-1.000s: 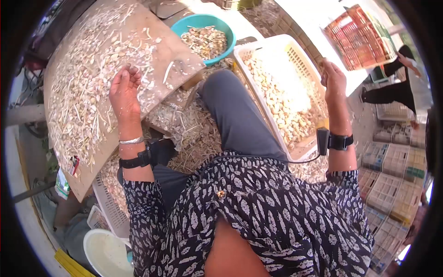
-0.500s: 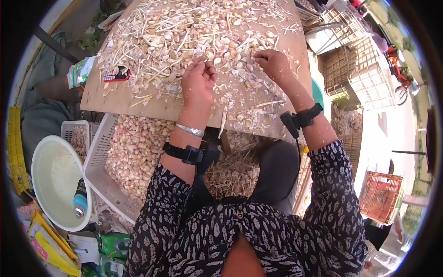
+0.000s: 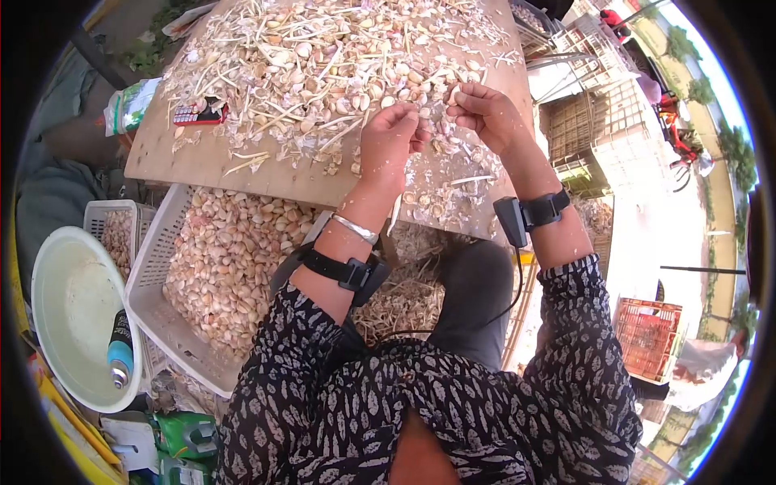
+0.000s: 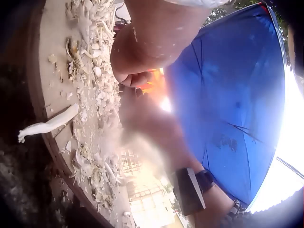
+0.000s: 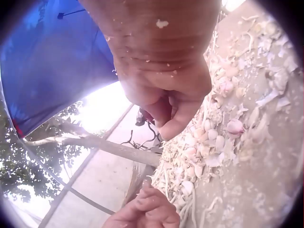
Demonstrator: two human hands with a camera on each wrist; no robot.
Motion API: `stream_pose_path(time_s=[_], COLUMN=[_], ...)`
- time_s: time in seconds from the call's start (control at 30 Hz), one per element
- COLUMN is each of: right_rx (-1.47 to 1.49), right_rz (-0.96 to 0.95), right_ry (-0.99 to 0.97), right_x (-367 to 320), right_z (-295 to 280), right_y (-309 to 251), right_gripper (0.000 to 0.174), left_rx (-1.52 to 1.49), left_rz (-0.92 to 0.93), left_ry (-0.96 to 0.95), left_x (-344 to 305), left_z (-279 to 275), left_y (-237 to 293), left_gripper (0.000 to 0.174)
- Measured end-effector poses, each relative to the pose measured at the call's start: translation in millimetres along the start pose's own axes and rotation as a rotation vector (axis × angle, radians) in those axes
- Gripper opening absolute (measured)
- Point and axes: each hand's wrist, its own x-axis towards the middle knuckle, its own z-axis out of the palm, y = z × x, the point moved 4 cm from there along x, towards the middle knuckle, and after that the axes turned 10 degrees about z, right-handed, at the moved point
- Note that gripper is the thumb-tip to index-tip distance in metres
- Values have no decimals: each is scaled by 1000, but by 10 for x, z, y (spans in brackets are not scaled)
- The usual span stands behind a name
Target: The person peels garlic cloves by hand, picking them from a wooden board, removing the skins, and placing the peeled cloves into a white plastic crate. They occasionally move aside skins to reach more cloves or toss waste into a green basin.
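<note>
Both hands are over a wooden board [image 3: 267,187] strewn with garlic cloves, skins and dry stems. My left hand [image 3: 390,145] has its fingers curled, thumb and forefinger pinching a small pale garlic clove [image 3: 424,113] at their tips. Just to its right, my right hand [image 3: 491,117] pinches another pale garlic clove [image 3: 453,96] between thumb and forefinger. The fingertips of the two hands face each other, a short gap apart. In the right wrist view the right hand's curled fingers [image 5: 178,118] hide what they hold. Bits of skin cling to both wrists.
A white crate [image 3: 149,279] full of unpeeled cloves stands below the board at left. Beside it is a pale basin [image 3: 65,323] with a blue-and-black bottle [image 3: 120,352]. A red phone-like object [image 3: 200,112] lies on the board. Stacked crates [image 3: 618,121] stand at right.
The right hand has come from above the crate of pale cloves at right back over the board. The head view has turned left, and both hands have drawn closer together.
</note>
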Motion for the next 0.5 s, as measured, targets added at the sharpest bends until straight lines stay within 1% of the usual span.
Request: stream_pose_path(time_s=[0.07,0.13,0.2,0.23,0.27,0.33,0.37,0.4,0.47,0.5], right_rx=[1,-7,-77,-80,-79,-6,-152,-154,-506,-604], right_rz=[21,16,-33,-76,-80,-183,-187,-185,-199,-250], right_ry=[-44,-42,-5,30,22,249,300,295,307,412], right_x=[-185,-381,-512,-544,-574,-690,-706,-631,-379,-176], right_z=[49,144,196,160,129,40,50,49,73,-9], right_y=[11,60,130,204,209,141,129,121,81,33], right_gripper=[22,19,16,14,14,17,19,19,19,19], left_rx=[314,312,366,285,289,-173,-330,-332,-459,-457], left_rz=[234,265,326,180,188,-148,-284,-282,-327,-305], left_ry=[-183,-195,-242,-281,-278,-128,-61,-56,53,164], left_x=[-114,-198,-238,-272,-316,-410,-417,-404,-360,-307], left_z=[214,292,294,241,214,125,90,100,79,72], left_y=[10,-47,-69,-129,-152,-356,-441,-431,-419,-378], left_gripper=[18,15,14,15,15,19,21,21,21,17])
